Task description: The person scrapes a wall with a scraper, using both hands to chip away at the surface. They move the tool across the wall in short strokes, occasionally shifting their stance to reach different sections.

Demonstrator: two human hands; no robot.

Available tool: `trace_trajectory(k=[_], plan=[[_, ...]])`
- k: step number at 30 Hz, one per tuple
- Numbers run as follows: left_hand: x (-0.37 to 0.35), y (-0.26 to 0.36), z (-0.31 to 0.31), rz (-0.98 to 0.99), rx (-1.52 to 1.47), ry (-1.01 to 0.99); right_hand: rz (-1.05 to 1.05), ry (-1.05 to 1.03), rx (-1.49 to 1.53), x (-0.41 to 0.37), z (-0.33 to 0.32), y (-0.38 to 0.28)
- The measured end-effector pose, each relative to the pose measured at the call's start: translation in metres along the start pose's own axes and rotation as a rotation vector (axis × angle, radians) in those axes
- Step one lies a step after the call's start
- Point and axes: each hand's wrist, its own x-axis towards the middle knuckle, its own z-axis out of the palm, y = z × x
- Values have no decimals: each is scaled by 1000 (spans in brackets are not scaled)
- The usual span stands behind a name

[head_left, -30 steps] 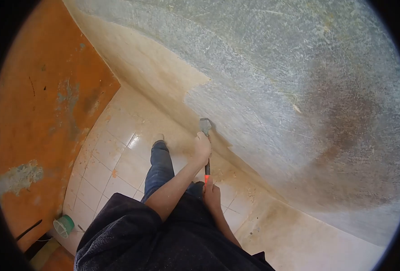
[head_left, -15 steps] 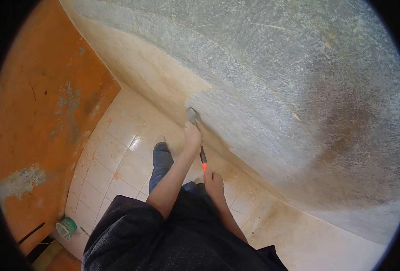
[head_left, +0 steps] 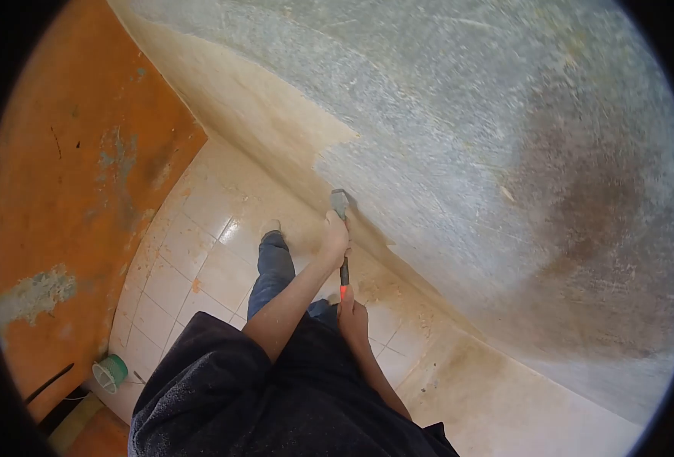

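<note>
Both my hands grip a long-handled scraper [head_left: 344, 272] with a grey head and a black and orange handle. My left hand [head_left: 335, 236] is wrapped round it just below the head. Lower down, my right hand [head_left: 353, 316] closes on the end by the orange band. The head lies close to the foot of the wall [head_left: 443, 183]; whether it touches cannot be made out. That wall is scuffed grey over much of its face, with a cream painted strip [head_left: 276, 107] at the upper left.
An orange wall [head_left: 70, 183] with bare grey patches rises on the left. Pale floor tiles [head_left: 171, 266] carry scattered flakes. A green and white basket-like container [head_left: 111, 373] lies at the lower left. My leg [head_left: 274, 266] stands beside the wall.
The scraper's head has moved right and slightly down along the wall, away from the cream paint's edge. Both hands keep hold of it, the left one moving down with it.
</note>
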Motion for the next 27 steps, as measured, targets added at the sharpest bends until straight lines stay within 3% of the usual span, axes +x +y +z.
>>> trace_trajectory(k=[3,5,7,8,10,14,16,19,26,27], plan=[[2,-1,-3,17,-5,-53,-80,45,1,7,8,10],[4,-6,0,20,52,26,-97,60,5,2,1,12],[-1,-8,3,30,33,-30,94,-46,21,-7,-6,6],[-4,-13,4,26,13,-78,92,-47,22,-6,-4,6],[-2,0,-6,39,10,-89,-53,53,-128,-1,6,6],[-1,-1,-2,20,-44,-87,-49,85,-153,1,1,11],[-11,-8,5,-4,-39,-105,23,41,-24,-12,-14,-8],[-4,8,-7,9,-47,-106,-116,63,-142,6,1,-4],[-18,1,7,11,-31,-152,-48,64,-81,-2,-16,-8],[-12,2,7,-16,-40,-82,-80,68,-115,6,-11,1]])
